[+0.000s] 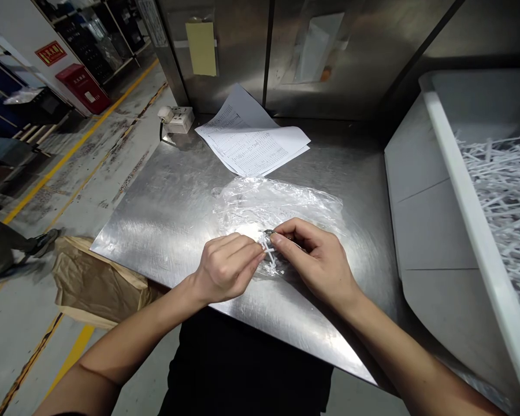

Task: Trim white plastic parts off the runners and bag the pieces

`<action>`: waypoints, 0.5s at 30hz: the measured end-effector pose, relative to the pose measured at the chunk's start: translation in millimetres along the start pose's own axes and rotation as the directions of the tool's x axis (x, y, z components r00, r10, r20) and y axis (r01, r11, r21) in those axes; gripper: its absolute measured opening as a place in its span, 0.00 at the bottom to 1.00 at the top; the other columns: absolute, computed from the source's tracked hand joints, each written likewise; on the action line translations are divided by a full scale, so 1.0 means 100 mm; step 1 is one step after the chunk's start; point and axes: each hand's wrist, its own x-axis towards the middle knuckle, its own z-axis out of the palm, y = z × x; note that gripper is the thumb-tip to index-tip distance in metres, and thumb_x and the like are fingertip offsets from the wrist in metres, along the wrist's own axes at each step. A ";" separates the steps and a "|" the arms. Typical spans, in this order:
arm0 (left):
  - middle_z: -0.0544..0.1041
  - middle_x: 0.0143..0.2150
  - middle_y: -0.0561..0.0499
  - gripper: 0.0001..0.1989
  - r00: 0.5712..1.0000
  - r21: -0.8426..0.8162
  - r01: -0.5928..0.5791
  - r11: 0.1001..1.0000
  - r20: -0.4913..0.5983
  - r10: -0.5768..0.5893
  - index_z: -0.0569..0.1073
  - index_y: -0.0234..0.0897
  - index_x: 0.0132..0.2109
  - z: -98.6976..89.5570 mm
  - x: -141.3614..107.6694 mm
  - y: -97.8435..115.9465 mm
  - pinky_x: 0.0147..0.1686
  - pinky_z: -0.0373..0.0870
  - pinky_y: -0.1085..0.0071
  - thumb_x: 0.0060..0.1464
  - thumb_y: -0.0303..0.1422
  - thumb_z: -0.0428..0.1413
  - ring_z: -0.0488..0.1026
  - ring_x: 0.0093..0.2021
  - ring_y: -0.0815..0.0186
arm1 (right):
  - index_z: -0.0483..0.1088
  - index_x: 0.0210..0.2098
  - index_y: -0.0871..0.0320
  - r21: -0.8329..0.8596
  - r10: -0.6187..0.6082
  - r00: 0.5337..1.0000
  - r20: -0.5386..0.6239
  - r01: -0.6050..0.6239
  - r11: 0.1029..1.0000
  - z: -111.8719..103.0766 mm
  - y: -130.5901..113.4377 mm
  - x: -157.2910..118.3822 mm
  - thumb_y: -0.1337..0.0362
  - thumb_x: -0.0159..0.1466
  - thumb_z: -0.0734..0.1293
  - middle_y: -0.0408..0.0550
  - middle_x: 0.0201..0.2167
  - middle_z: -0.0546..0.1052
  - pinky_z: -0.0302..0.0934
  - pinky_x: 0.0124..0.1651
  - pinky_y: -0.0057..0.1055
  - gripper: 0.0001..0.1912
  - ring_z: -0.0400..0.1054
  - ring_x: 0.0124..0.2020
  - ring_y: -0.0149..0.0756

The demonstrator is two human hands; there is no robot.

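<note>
My left hand (230, 266) is closed in a pinch on a small white branched plastic piece (270, 252). Close beside it, my right hand (316, 257) pinches a small dark metallic tool (269, 232), mostly covered by the fingers, so its kind is unclear. The tool's tip is at the top end of the white piece; whether they touch I cannot tell. Under and behind both hands, a crumpled clear plastic bag (281, 199) lies on the steel table (151, 214).
A white bin (442, 138) full of thin white plastic pieces (502, 202) stands at the right. Printed sheets (255, 144) and a power socket (181, 119) are at the table's back. On the floor at left lies a brown paper bag (99, 283), near a person's foot (43, 241).
</note>
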 end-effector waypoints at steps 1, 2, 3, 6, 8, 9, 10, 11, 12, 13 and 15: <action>0.83 0.37 0.47 0.04 1.000 0.001 -0.002 1.000 0.004 0.002 0.77 0.34 0.45 0.00 0.00 0.00 0.35 0.76 0.67 0.69 0.24 0.57 0.78 0.34 0.65 | 0.78 0.36 0.55 -0.002 -0.003 1.000 0.000 0.003 1.000 0.00 0.00 0.00 0.57 0.72 0.71 0.42 0.28 0.77 0.59 0.33 0.33 0.10 0.68 0.30 0.34; 0.83 0.37 0.47 0.04 1.000 0.002 -0.003 1.000 0.007 0.003 0.77 0.34 0.45 0.00 0.00 0.00 0.35 0.76 0.67 0.69 0.24 0.57 0.78 0.34 0.65 | 0.78 0.36 0.55 -0.004 -0.006 1.000 -0.001 0.006 1.000 0.00 -0.01 0.00 0.57 0.72 0.71 0.42 0.29 0.77 0.60 0.33 0.33 0.10 0.68 0.30 0.34; 0.83 0.37 0.47 0.04 1.000 0.004 -0.005 1.000 0.007 0.005 0.77 0.34 0.45 0.00 0.00 0.00 0.35 0.76 0.67 0.69 0.24 0.57 0.78 0.34 0.65 | 0.78 0.36 0.55 -0.006 -0.008 1.000 -0.002 0.008 1.000 0.01 -0.01 0.00 0.57 0.72 0.71 0.42 0.29 0.77 0.60 0.33 0.33 0.10 0.68 0.30 0.34; 0.83 0.37 0.48 0.05 1.000 0.008 -0.014 1.000 0.001 0.014 0.77 0.34 0.45 0.01 0.00 0.00 0.34 0.76 0.68 0.69 0.24 0.57 0.78 0.34 0.65 | 0.78 0.37 0.55 -0.017 -0.016 1.000 -0.005 0.016 1.000 0.01 -0.02 -0.01 0.57 0.72 0.71 0.42 0.30 0.78 0.61 0.34 0.33 0.10 0.69 0.30 0.34; 0.83 0.37 0.48 0.05 1.000 0.009 -0.019 1.000 -0.002 0.019 0.77 0.34 0.44 0.01 0.00 0.00 0.34 0.76 0.68 0.69 0.24 0.57 0.78 0.34 0.65 | 0.79 0.37 0.55 -0.025 -0.026 1.000 -0.008 0.026 0.999 0.02 -0.01 -0.02 0.57 0.72 0.71 0.43 0.31 0.80 0.62 0.35 0.33 0.09 0.70 0.31 0.35; 0.83 0.37 0.48 0.05 1.000 0.009 -0.021 1.000 -0.001 0.021 0.77 0.34 0.44 0.01 0.00 0.00 0.34 0.76 0.68 0.69 0.24 0.56 0.78 0.34 0.65 | 0.79 0.38 0.55 -0.027 -0.032 0.999 -0.009 0.031 0.999 0.02 -0.01 -0.02 0.58 0.72 0.71 0.43 0.32 0.80 0.62 0.35 0.33 0.09 0.71 0.32 0.35; 0.83 0.37 0.47 0.05 1.000 0.009 -0.022 1.000 0.001 0.022 0.77 0.34 0.44 0.02 -0.01 0.00 0.34 0.76 0.68 0.69 0.24 0.56 0.78 0.34 0.65 | 0.79 0.38 0.55 -0.028 -0.035 0.999 -0.011 0.035 0.999 0.02 0.00 -0.02 0.58 0.72 0.71 0.43 0.32 0.81 0.62 0.36 0.33 0.09 0.71 0.33 0.36; 0.83 0.36 0.47 0.05 1.000 0.009 -0.023 1.000 0.003 0.023 0.77 0.34 0.44 0.02 -0.01 0.00 0.34 0.76 0.68 0.69 0.24 0.56 0.78 0.34 0.65 | 0.79 0.37 0.55 -0.026 -0.036 0.999 -0.012 0.035 0.999 0.02 0.00 -0.02 0.57 0.72 0.71 0.44 0.32 0.81 0.62 0.36 0.33 0.10 0.72 0.33 0.36; 0.83 0.36 0.47 0.05 1.000 0.010 -0.022 1.000 0.007 0.022 0.77 0.33 0.44 0.02 -0.01 0.00 0.33 0.76 0.67 0.69 0.24 0.56 0.78 0.33 0.65 | 0.79 0.37 0.55 -0.024 -0.031 0.999 -0.014 0.031 0.999 0.02 0.01 -0.02 0.57 0.72 0.71 0.44 0.32 0.81 0.62 0.35 0.33 0.10 0.71 0.32 0.36; 0.83 0.36 0.47 0.05 1.000 0.010 -0.020 1.000 0.011 0.020 0.77 0.33 0.44 0.02 -0.01 0.00 0.33 0.76 0.67 0.69 0.23 0.56 0.78 0.33 0.65 | 0.79 0.37 0.55 -0.021 -0.022 1.000 -0.016 0.021 1.000 0.03 0.02 -0.02 0.57 0.72 0.71 0.44 0.31 0.80 0.61 0.34 0.33 0.11 0.70 0.32 0.35; 0.83 0.36 0.47 0.05 1.000 0.013 -0.017 1.000 0.014 0.016 0.77 0.33 0.44 0.02 -0.01 0.00 0.33 0.76 0.67 0.69 0.24 0.56 0.78 0.33 0.65 | 0.78 0.35 0.56 -0.018 0.010 1.000 -0.016 -0.011 1.000 0.03 0.03 -0.02 0.56 0.72 0.71 0.43 0.28 0.77 0.59 0.33 0.33 0.12 0.68 0.29 0.35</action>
